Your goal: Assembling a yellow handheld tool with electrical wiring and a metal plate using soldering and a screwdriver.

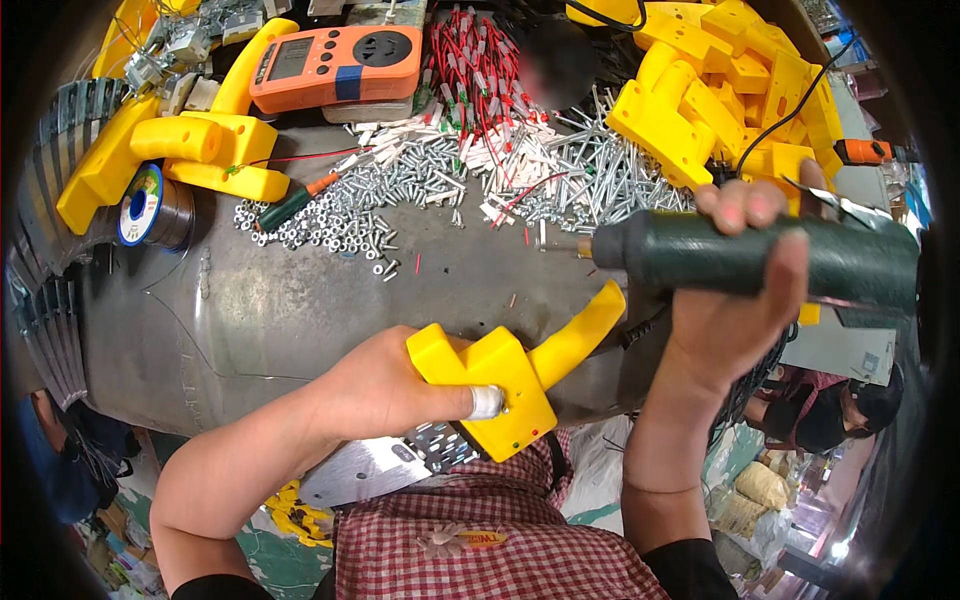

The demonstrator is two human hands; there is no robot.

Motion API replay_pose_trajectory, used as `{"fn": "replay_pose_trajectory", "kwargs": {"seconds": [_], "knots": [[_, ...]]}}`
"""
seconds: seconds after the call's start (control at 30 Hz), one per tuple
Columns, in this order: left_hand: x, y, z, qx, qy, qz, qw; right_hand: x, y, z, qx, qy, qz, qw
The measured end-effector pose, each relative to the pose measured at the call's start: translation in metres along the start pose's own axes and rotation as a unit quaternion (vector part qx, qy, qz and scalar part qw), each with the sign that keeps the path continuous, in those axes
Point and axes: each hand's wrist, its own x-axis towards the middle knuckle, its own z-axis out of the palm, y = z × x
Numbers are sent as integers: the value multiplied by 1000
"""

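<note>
My left hand (385, 385) grips a yellow plastic handle housing (515, 395), thumb pressed on its face, where small red and green dots show. A flat silver metal blade (365, 472) with a dark patterned end lies below the housing, partly behind my forearm. My right hand (722, 325) is wrapped round a dark green cylindrical power screwdriver (780, 255), held level to the right of the housing. The screwdriver's tip points left, apart from the housing. Some motion blur covers my right fingers.
Piles of screws (610, 165) and nuts (315, 222) lie behind, beside red-wired LEDs (475, 70). An orange multimeter (335, 68), a solder spool (155, 207) and a green-handled screwdriver (290, 205) sit left. Yellow housings (730, 85) are heaped right. Another person (830, 410) sits beyond.
</note>
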Motion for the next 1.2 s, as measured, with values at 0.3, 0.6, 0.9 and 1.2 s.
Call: {"fn": "replay_pose_trajectory", "kwargs": {"seconds": [0.3, 0.6, 0.9, 1.2], "knots": [[-4, 0, 3, -74, 16, 29, 997, -32, -41, 1, 102, -66, 65, 990], [-4, 0, 3, -60, 14, 20, 998, -35, -37, 3, 94, -70, 85, 989], [-4, -1, 4, -68, 34, 28, 997, -50, -43, 9, 66, -110, 33, 991], [-1, -2, 5, -14, 67, 8, 998, -75, -46, 20, 40, -100, -29, 994]]}}
